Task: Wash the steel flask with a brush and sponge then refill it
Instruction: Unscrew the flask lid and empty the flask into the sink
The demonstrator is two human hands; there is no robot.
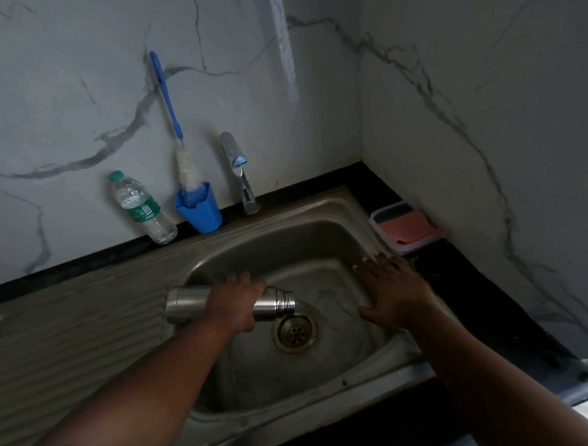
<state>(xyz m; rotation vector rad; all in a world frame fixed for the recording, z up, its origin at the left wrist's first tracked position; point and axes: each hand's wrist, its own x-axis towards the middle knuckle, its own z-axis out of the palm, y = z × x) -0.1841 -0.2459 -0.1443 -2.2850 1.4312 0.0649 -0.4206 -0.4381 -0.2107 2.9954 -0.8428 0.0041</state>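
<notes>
My left hand [235, 301] grips the steel flask [185, 303] around its middle, holding it on its side over the sink basin [320, 248], with the threaded open mouth pointing right, above the drain [294, 331]. My right hand [395, 291] is open, fingers spread, over the basin's right side, holding nothing. A blue-handled bottle brush [172, 120] stands in a blue cup [199, 210] against the back wall. A pink sponge [408, 228] lies in a shallow tray [418, 246] on the counter at the right of the sink.
A clear plastic water bottle [140, 207] with a green cap leans against the wall, left of the cup. The chrome tap [238, 168] rises behind the basin. A ribbed steel draining board [75, 330] lies to the left. Marble walls close the corner at the right.
</notes>
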